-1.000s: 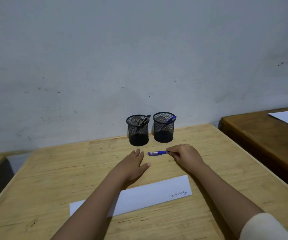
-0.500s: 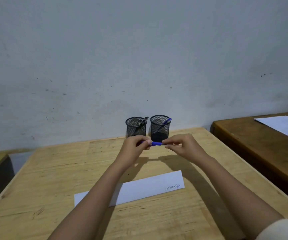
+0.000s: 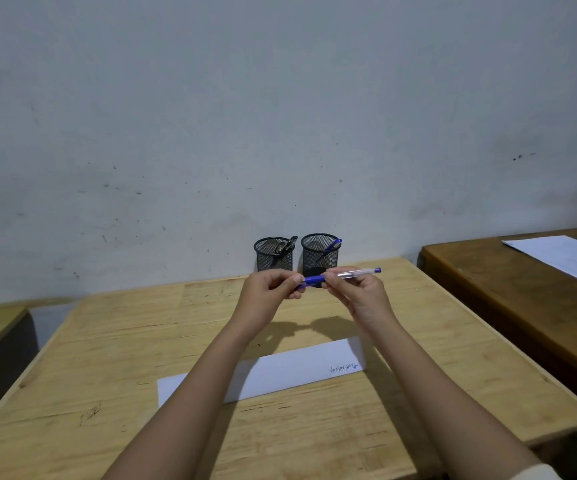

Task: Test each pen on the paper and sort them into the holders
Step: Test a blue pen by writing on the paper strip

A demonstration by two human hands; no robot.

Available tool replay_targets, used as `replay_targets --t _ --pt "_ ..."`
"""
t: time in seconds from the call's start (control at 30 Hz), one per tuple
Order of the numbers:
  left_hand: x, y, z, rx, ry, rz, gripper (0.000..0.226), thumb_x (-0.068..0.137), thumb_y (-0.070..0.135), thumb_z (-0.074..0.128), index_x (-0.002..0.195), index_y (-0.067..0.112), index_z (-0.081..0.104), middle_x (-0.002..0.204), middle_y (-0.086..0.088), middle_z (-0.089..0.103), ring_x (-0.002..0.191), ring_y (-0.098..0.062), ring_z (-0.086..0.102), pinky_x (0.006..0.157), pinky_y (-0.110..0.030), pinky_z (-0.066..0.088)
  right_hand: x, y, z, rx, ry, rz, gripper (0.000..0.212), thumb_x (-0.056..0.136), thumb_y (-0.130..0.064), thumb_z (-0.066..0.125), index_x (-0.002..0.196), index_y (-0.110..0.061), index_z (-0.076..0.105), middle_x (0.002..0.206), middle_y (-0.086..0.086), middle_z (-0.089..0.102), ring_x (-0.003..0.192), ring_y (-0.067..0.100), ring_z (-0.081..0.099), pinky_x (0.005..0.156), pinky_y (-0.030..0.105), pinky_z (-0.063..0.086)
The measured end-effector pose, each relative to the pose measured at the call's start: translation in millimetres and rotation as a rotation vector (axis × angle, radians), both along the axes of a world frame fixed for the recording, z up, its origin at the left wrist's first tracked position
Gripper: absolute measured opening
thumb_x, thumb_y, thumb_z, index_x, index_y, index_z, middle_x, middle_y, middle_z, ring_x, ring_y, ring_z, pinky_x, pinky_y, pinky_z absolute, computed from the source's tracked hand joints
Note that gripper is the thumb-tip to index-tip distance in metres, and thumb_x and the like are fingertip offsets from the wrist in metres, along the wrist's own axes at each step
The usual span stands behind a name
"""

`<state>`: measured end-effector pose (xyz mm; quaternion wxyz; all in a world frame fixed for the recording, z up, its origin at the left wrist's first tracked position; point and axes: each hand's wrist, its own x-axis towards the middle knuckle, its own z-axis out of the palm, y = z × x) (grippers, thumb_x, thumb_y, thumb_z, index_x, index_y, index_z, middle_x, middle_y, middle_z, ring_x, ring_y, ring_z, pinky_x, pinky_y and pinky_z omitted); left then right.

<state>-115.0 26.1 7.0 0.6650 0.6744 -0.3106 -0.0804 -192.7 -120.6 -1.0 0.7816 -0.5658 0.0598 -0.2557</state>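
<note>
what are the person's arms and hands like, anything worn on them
Both forearms are bare, and so are the left hand and the right hand: no gloves, rings, watch or bracelets show. A cream sleeve, pushed up the right arm, shows at the bottom right corner. No sleeve shows on the left arm.

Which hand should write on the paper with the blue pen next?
Probably the right hand: it grips the pen's clear barrel, and the paper's scribbles are on its side. The left hand pinches only the blue cap end.

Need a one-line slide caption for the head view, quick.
Both hands, left hand and right hand, hold a blue pen level above the paper strip, before two mesh holders.
</note>
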Motion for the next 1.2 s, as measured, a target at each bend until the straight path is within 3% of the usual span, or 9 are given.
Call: replay_targets --t 0.07,0.2,0.47,0.57,0.67,0.8,0.93,1.07,1.2 --pt "2.8 9.8 -1.0 -0.002 0.022 0.058 0.015 0.09 0.004 0.056 0.082 0.007 0.069 0.064 -0.001 0.067 0.052 -0.001 0.06 0.061 -0.013 0.052 -2.9 -10.4 3.4 -0.048 -0.001 -0.049 0.008 0.081 0.003 0.062 0.082 -0.005 0.065 0.062 0.0 0.07 0.061 0.006 0.066 0.063 0.013 0.052" --pt "33.5 58.1 -13.1 0.098 0.025 0.233 0.019 0.092 0.007 0.055 0.078 0.005 0.067 0.053 0.005 0.066 0.048 -0.001 0.06 0.058 -0.012 0.052 -25.7 -56.6 12.9 0.151 -0.087 -0.241 0.007 0.082 0.004 0.059 0.082 -0.002 0.061 0.059 0.0 0.068 0.057 0.005 0.065 0.062 0.01 0.051" --pt "30.0 32.4 -53.5 0.48 -0.002 0.097 0.021 0.081 0.008 0.066 0.065 0.02 0.068 0.071 -0.001 0.064 0.067 -0.016 0.057 0.063 -0.023 0.046 -23.7 -40.1 -19.9 0.031 0.117 -0.233 0.01 0.075 0.0 0.071 0.075 -0.009 0.066 0.076 0.011 0.065 0.071 0.017 0.061 0.058 0.014 0.05" --pt "30.1 26.4 -61.9 0.555 0.004 0.09 0.016 0.082 0.01 0.066 0.068 0.019 0.068 0.077 -0.005 0.066 0.071 -0.019 0.059 0.062 -0.028 0.049 -24.9 -37.5 -31.0 0.017 0.179 -0.227 0.011 0.074 -0.003 0.073 0.072 -0.012 0.067 0.079 0.01 0.066 0.08 0.022 0.058 0.074 0.028 0.05" --pt "35.7 25.7 -60.1 0.55 0.033 0.073 0.016 0.081 0.007 0.067 0.068 0.016 0.068 0.079 -0.01 0.067 0.074 -0.021 0.06 0.067 -0.033 0.049 -26.4 -36.2 -30.6 0.051 0.154 -0.233 0.011 0.078 0.0 0.068 0.073 -0.008 0.063 0.078 0.01 0.064 0.081 0.024 0.059 0.08 0.03 0.05" --pt "38.3 26.6 -61.3 0.565 0.036 0.072 0.014 0.081 0.005 0.068 0.07 0.013 0.069 0.081 -0.01 0.067 0.08 -0.025 0.062 0.074 -0.036 0.051 -24.0 -37.1 -29.6 0.112 0.102 -0.238 0.009 0.081 0.0 0.064 0.076 -0.007 0.063 0.077 0.008 0.066 0.081 0.023 0.063 0.071 0.019 0.055" --pt "34.2 22.0 -54.7 0.548 -0.001 0.126 0.006 0.084 0.011 0.066 0.089 0.013 0.068 0.096 -0.011 0.065 0.087 -0.023 0.063 0.083 -0.044 0.055 -21.9 -37.1 -32.2 0.176 0.071 -0.203 0.005 0.082 -0.001 0.064 0.086 -0.004 0.067 0.077 0.008 0.073 0.082 0.022 0.068 0.074 0.021 0.058" --pt "9.4 6.2 -25.6 0.524 -0.436 0.18 0.022 0.091 0.022 0.056 0.108 0.011 0.066 0.109 -0.002 0.065 0.099 -0.011 0.057 0.087 -0.022 0.043 -24.1 -34.0 -33.7 0.026 0.124 -0.26 0.005 0.078 -0.005 0.07 0.082 -0.008 0.069 0.083 0.01 0.071 0.082 0.02 0.067 0.076 0.026 0.055" --pt "-50.1 -10.9 -36.0 0.474 -0.808 0.004 0.021 0.089 0.02 0.056 0.106 0.014 0.068 0.113 0.003 0.066 0.109 -0.009 0.054 0.093 -0.019 0.038 -31.6 -35.8 -39.6 -0.032 0.143 -0.347 0.013 0.075 -0.002 0.072 0.072 -0.009 0.061 0.072 0.008 0.061 0.064 0.015 0.053 0.063 0.025 0.046"
